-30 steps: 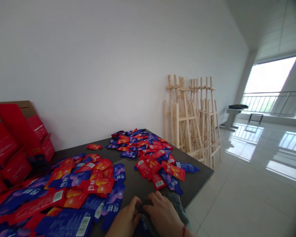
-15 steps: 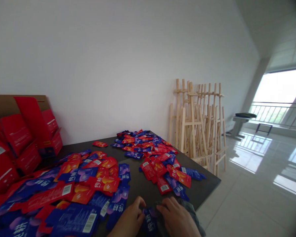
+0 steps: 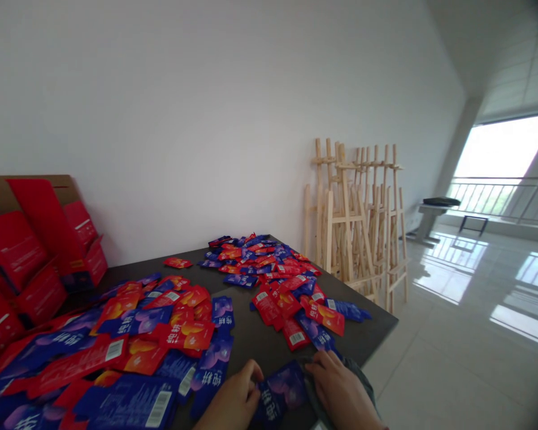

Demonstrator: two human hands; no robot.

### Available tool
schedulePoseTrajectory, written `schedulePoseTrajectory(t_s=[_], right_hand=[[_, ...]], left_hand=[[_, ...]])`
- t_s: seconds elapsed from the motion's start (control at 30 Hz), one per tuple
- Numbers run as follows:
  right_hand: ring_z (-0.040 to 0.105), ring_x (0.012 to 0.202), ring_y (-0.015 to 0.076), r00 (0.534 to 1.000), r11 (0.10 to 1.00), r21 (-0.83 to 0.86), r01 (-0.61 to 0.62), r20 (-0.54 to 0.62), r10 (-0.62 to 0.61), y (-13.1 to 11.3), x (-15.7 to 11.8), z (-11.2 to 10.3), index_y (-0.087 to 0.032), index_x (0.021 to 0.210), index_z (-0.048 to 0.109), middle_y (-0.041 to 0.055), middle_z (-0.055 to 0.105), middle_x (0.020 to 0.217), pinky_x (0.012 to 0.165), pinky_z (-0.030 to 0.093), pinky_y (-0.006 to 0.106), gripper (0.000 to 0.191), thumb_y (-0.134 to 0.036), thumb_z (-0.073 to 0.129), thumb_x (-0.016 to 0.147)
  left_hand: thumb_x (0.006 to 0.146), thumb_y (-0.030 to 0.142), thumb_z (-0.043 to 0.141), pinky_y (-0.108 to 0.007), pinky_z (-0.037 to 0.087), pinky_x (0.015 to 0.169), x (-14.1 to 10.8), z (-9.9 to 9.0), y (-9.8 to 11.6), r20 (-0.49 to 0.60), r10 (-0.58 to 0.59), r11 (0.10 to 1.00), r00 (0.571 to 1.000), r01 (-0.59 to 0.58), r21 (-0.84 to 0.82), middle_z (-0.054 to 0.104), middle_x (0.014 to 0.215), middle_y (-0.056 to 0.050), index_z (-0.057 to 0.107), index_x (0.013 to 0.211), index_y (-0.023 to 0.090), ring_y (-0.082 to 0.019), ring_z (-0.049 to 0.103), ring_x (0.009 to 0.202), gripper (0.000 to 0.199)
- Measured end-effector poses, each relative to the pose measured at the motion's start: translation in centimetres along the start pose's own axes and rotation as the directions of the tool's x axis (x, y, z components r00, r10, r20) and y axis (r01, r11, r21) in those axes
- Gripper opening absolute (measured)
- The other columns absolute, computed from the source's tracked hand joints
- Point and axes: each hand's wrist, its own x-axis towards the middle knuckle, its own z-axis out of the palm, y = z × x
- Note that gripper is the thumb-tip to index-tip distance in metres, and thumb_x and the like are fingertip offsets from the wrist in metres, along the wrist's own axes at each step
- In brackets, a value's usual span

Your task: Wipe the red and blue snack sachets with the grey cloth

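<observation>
Low in the head view, my left hand (image 3: 237, 395) is closed with thumb and fingertips at the left edge of a blue packet (image 3: 283, 391) with purple fruit print and white lettering. The packet lies tilted between my two hands. To its right, my right hand (image 3: 341, 391) has its fingers curled on a grey-green piece of soft material (image 3: 314, 399). I cannot tell whether this is a cloth or a bag. More of it shows behind my right hand. Another blue packet (image 3: 213, 376) lies just left of my left hand.
A large heap of red and blue packets (image 3: 138, 352) covers the left of the dark table (image 3: 242, 304). A second pile (image 3: 264, 263) runs along the far right side. Open red boxes (image 3: 36, 239) stand at the left. Wooden easels (image 3: 349, 221) lean beyond the table's right edge.
The blue packet between my hands now shows more of its printed face. My right hand has shifted slightly right with the grey-green material. The view has turned a little.
</observation>
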Motion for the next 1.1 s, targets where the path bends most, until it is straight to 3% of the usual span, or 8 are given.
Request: schedulePoseTrajectory(t_s=[0.17, 0.33, 0.43, 0.57, 0.8, 0.9, 1.0, 1.1], right_hand=[[0.056, 0.094, 0.0199, 0.998, 0.997, 0.070, -0.037, -0.055, 0.041, -0.3, 0.5, -1.0, -0.022, 0.098, 0.067, 0.0058, 0.061, 0.100, 0.081, 0.045, 0.029, 0.033, -0.004, 0.043, 0.083], [0.056, 0.095, 0.0161, 0.989, 0.967, 0.209, 0.146, -0.029, -0.144, -2.8, 0.6, -1.4, -0.024, 0.100, 0.066, 0.0031, 0.060, 0.102, 0.080, 0.044, 0.023, 0.032, -0.007, 0.046, 0.081], [0.055, 0.098, 0.0189, 0.968, 0.951, 0.212, 0.224, 0.061, -0.242, -3.8, 0.5, -0.5, -0.027, 0.110, 0.064, 0.0033, 0.059, 0.109, 0.079, 0.045, 0.024, 0.038, -0.016, 0.056, 0.075], [0.054, 0.101, 0.0207, 0.978, 0.965, 0.185, 0.185, 0.060, -0.199, -4.0, 0.4, 0.7, -0.028, 0.115, 0.062, 0.0046, 0.057, 0.115, 0.084, 0.045, 0.027, 0.045, -0.018, 0.055, 0.073], [0.057, 0.098, 0.0196, 1.000, 0.992, 0.127, -0.014, 0.029, 0.010, -0.6, 0.2, 0.1, -0.022, 0.107, 0.066, 0.0077, 0.058, 0.107, 0.085, 0.044, 0.028, 0.037, -0.012, 0.044, 0.080], [0.060, 0.092, 0.0186, 0.996, 0.989, 0.124, -0.083, 0.030, 0.079, 1.7, 0.3, -0.8, -0.021, 0.098, 0.066, 0.0076, 0.057, 0.102, 0.081, 0.045, 0.028, 0.032, -0.011, 0.042, 0.081], [0.059, 0.091, 0.0182, 0.995, 0.981, 0.177, -0.082, -0.045, 0.091, 2.7, 0.6, -2.2, -0.021, 0.095, 0.063, 0.0067, 0.057, 0.102, 0.082, 0.044, 0.029, 0.027, -0.011, 0.042, 0.081], [0.057, 0.093, 0.0179, 0.987, 0.968, 0.252, -0.002, -0.156, 0.043, 1.3, 1.3, -3.6, -0.021, 0.099, 0.057, 0.0056, 0.057, 0.102, 0.082, 0.043, 0.029, 0.024, -0.012, 0.044, 0.081]], left_hand=[[0.075, 0.008, 0.039, -0.021, 0.035, 0.058, -0.6, -0.8, 0.6, 0.027, 0.013, 1.000, 1.000, -0.013, 0.016, 0.050, 0.065, 0.006, 0.046, 0.092, 0.022, -0.013, 0.053, 0.064, 0.023], [0.063, 0.012, 0.055, -0.024, 0.043, 0.078, -2.4, -2.2, 1.9, 0.205, 0.092, 0.983, 0.974, -0.121, 0.135, 0.063, 0.104, 0.000, 0.049, 0.108, 0.026, -0.018, 0.060, 0.094, 0.047], [0.062, 0.012, 0.059, -0.033, 0.043, 0.089, -2.6, -1.6, 2.2, 0.217, -0.004, 0.930, 0.976, -0.076, 0.360, 0.055, 0.127, -0.011, 0.043, 0.128, 0.021, -0.028, 0.057, 0.110, 0.068], [0.072, 0.007, 0.047, -0.040, 0.049, 0.078, -2.5, 0.1, 2.9, 0.149, -0.074, 0.763, 0.986, -0.040, 0.645, 0.058, 0.119, -0.016, 0.048, 0.128, 0.017, -0.032, 0.062, 0.099, 0.056], [0.082, 0.002, 0.036, -0.030, 0.050, 0.071, -2.7, 0.1, 3.2, 0.125, 0.203, 0.608, 0.971, -0.225, 0.762, 0.062, 0.105, -0.011, 0.061, 0.098, 0.018, -0.025, 0.057, 0.101, 0.034], [0.082, 0.005, 0.042, -0.028, 0.047, 0.076, -2.3, -1.4, 3.1, 0.089, 0.258, 0.733, 0.962, -0.255, 0.630, 0.064, 0.100, -0.007, 0.060, 0.090, 0.019, -0.021, 0.058, 0.096, 0.024], [0.088, 0.021, 0.041, -0.025, 0.047, 0.064, -1.2, -2.3, 2.5, 0.008, 0.134, 0.981, 0.991, -0.134, 0.143, 0.066, 0.086, -0.004, 0.057, 0.090, 0.019, -0.016, 0.061, 0.077, 0.016], [0.083, 0.045, 0.045, -0.020, 0.036, 0.042, 0.4, -2.2, 0.8, 0.209, -0.087, 0.921, 0.974, 0.158, -0.355, 0.063, 0.068, -0.001, 0.052, 0.093, 0.019, -0.012, 0.053, 0.047, 0.030]])
